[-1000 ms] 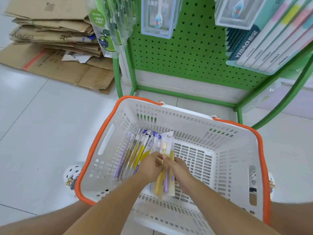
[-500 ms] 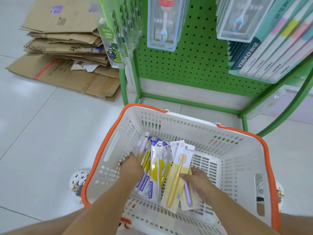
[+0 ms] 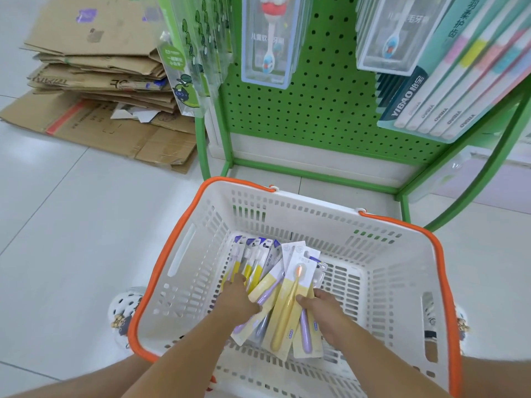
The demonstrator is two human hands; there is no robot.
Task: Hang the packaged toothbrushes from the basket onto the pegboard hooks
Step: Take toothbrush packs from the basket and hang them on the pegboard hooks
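Right hand [image 3: 323, 308] fingers pinch the yellow toothbrush pack [image 3: 290, 305], tilted up to clear the basket [image 3: 287, 208]. Left hand [image 3: 237, 300] presses the remaining packs [image 3: 253, 262] flat, grip unclear.

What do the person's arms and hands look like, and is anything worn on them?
Both forearms are bare right up to the picture's lower edge: no sleeves, watch or bracelet show. The left hand and the right hand wear no gloves. No ring shows on the visible fingers, though some fingers are hidden.

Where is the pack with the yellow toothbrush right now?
In the head view the yellow toothbrush pack lies inside the white slotted basket, lower centre, fanned between the left hand and right hand.
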